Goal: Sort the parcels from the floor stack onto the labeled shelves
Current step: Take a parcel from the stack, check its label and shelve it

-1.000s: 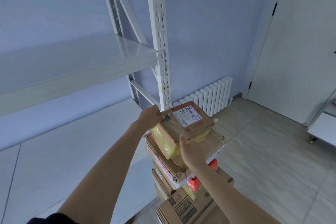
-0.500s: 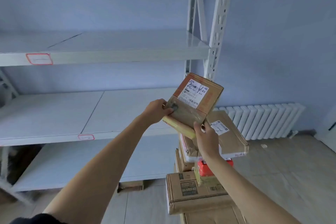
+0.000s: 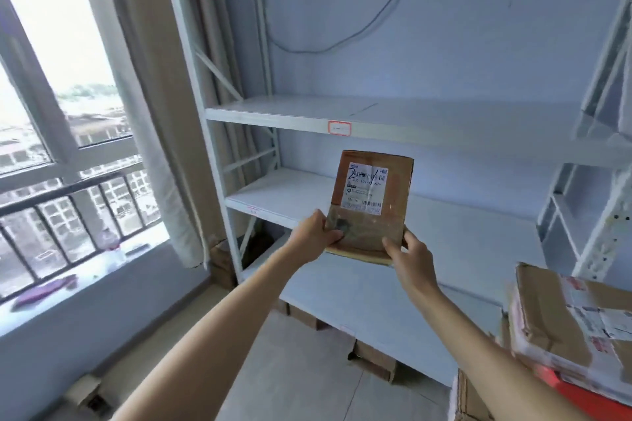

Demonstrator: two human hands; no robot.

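Parcel point(image 3: 371, 205) raised upright — left hand point(image 3: 314, 237), right hand point(image 3: 410, 258) gripping.

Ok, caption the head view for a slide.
Both hands, left hand and right hand, hold a labelled parcel upright before white shelves.

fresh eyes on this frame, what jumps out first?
A brown parcel held upright at centre, white label facing the camera, gripped at its lower corners by the left hand and right hand. Behind it stand bare white shelves; a bright window fills the left.
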